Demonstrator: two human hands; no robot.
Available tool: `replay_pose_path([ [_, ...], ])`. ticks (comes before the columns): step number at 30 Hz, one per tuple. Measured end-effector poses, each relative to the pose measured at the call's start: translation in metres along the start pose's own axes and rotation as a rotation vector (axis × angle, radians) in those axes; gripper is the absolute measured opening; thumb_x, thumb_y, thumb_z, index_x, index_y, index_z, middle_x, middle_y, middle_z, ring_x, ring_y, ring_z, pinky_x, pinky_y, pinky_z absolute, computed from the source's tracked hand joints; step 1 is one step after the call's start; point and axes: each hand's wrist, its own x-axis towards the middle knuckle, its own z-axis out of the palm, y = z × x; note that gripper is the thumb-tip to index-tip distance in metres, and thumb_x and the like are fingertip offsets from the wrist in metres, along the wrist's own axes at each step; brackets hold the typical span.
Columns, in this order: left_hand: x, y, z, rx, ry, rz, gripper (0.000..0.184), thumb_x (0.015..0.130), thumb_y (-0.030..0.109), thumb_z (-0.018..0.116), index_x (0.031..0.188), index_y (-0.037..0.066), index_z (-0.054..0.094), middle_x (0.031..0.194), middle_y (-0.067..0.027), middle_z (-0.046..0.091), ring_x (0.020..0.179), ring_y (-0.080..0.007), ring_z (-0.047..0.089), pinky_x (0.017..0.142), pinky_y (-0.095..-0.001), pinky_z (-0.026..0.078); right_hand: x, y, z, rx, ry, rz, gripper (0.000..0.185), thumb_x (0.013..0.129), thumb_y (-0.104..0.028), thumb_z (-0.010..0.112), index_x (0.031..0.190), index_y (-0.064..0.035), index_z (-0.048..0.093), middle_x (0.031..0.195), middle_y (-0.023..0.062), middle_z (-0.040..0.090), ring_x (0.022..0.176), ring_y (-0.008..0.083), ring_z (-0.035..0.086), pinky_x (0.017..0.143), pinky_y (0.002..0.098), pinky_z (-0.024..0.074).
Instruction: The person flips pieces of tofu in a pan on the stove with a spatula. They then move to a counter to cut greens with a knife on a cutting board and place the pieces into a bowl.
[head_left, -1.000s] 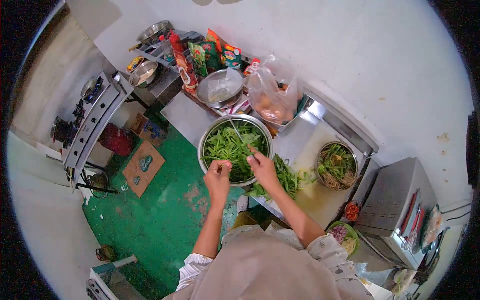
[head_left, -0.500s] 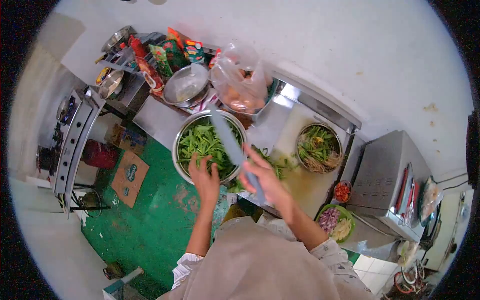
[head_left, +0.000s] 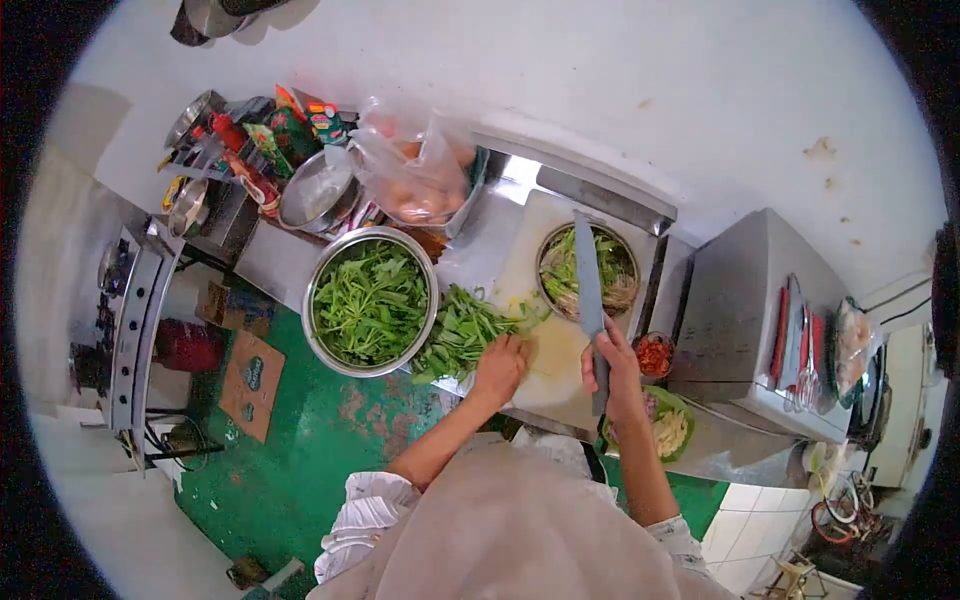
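Note:
My right hand (head_left: 615, 370) is wrapped round the handle of a large knife (head_left: 588, 275), its blade pointing away over a bowl of stems and roots (head_left: 560, 262). On the near left edge of the cutting board (head_left: 555, 360), my left hand (head_left: 502, 368) has its fingers curled down at the right end of a pile of leafy greens (head_left: 460, 330). Whatever is under those fingers is hidden, apart from the leaves beside them. Left of the pile stands a steel bowl (head_left: 310, 310) full of cut greens (head_left: 370, 305).
Behind the greens are a bag of eggs (head_left: 425, 185), a steel bowl (head_left: 318, 195) and sauce bottles. Chopped red chilies (head_left: 654, 355) and a green plate of onions (head_left: 672, 435) lie to the right, near a grey cabinet (head_left: 735, 300). A stove (head_left: 145, 330) stands far left.
My left hand has left the bowl of cut greens and moved right to the leafy pile. The knife in my right hand has swung right, over the board's side. The view has shifted right.

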Motion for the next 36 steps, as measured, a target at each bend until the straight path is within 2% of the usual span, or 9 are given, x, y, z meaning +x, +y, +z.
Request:
replay_pose_path([
  [5,0.001,-0.001,0.002,0.075,-0.004,0.034,0.024,0.076,0.014,0.055,0.097,0.005,0.062,0.107,-0.012,0.056,0.104,-0.0307,0.053,0.084,-0.0399,0.048,-0.003,0.008,-0.012,-0.029,-0.002,0.015,0.051,0.093,-0.026,0.05,0.138,-0.0063,0.034,0.061,0.0023,0.049,0.043,0.0079,0.042,0.039,0.0206,0.0335],
  [10,0.003,0.012,0.025,-0.076,-0.019,0.276,0.024,0.079,0.017,0.054,0.099,0.004,0.061,0.107,-0.0135,0.057,0.102,-0.0305,0.054,0.086,-0.0426,0.046,-0.001,0.015,-0.014,0.037,0.0,0.068,0.047,0.093,-0.023,0.05,0.135,-0.0058,0.037,0.062,0.0038,0.05,0.044,0.0084,0.042,0.039,0.0211,0.0335],
  [14,-0.007,0.034,0.015,-0.112,0.057,0.23,0.025,0.085,0.02,0.051,0.102,0.004,0.06,0.104,-0.0139,0.059,0.102,-0.0309,0.055,0.088,-0.041,0.045,-0.001,0.016,-0.015,0.053,0.0,0.073,0.047,0.093,-0.022,0.05,0.135,-0.0051,0.037,0.061,0.0042,0.05,0.043,0.0086,0.042,0.039,0.0213,0.0335],
  [24,-0.002,0.033,0.033,0.122,-0.052,0.348,0.029,0.076,0.011,0.058,0.104,0.005,0.057,0.102,-0.0107,0.06,0.094,-0.0254,0.059,0.078,-0.0363,0.049,-0.001,0.017,-0.019,0.02,0.06,0.012,0.048,0.094,-0.026,0.05,0.134,-0.004,0.037,0.061,0.0034,0.049,0.043,0.0079,0.043,0.039,0.0208,0.0343],
  [27,0.007,0.034,-0.027,-0.228,0.093,0.097,0.025,0.079,0.009,0.059,0.104,0.004,0.057,0.098,-0.014,0.059,0.091,-0.0298,0.059,0.079,-0.0353,0.05,-0.005,0.009,-0.008,0.027,0.065,-0.029,0.05,0.094,-0.031,0.049,0.134,-0.0042,0.036,0.061,0.0036,0.049,0.043,0.0078,0.042,0.039,0.0208,0.0341],
  [31,0.009,-0.01,-0.084,-1.263,0.535,-0.47,0.016,0.077,0.002,0.066,0.09,0.004,0.057,0.076,-0.0034,0.059,0.065,-0.0143,0.057,0.062,-0.0239,0.048,-0.013,0.004,0.02,0.061,-0.053,-0.019,0.052,0.094,-0.038,0.046,0.134,-0.0049,0.036,0.06,0.0049,0.048,0.043,0.0094,0.041,0.039,0.0214,0.0335],
  [32,0.006,-0.02,-0.092,-1.257,0.547,-0.478,0.016,0.077,0.002,0.066,0.09,0.004,0.057,0.076,-0.0034,0.059,0.065,-0.0143,0.057,0.062,-0.0239,0.048,-0.017,0.003,0.031,0.06,-0.066,-0.016,0.052,0.094,-0.038,0.046,0.134,-0.0049,0.036,0.06,0.0049,0.048,0.043,0.0094,0.041,0.039,0.0214,0.0335],
  [34,-0.003,-0.035,-0.112,-1.742,0.81,-0.63,0.011,0.082,0.002,0.063,0.09,0.006,0.057,0.081,-0.0025,0.062,0.066,-0.0091,0.057,0.062,-0.021,0.047,-0.024,0.004,0.058,0.185,-0.257,0.124,0.051,0.094,-0.039,0.046,0.131,-0.0048,0.037,0.06,0.0062,0.048,0.043,0.0112,0.041,0.038,0.0224,0.0333],
  [36,-0.014,-0.046,-0.118,-1.81,0.873,-0.651,0.01,0.083,0.001,0.062,0.09,0.006,0.057,0.083,-0.0038,0.063,0.068,-0.0092,0.058,0.063,-0.0209,0.047,-0.022,0.017,0.083,0.234,-0.367,0.164,0.047,0.094,-0.038,0.046,0.126,-0.0047,0.038,0.06,0.0074,0.048,0.043,0.0127,0.042,0.038,0.0235,0.0335],
])
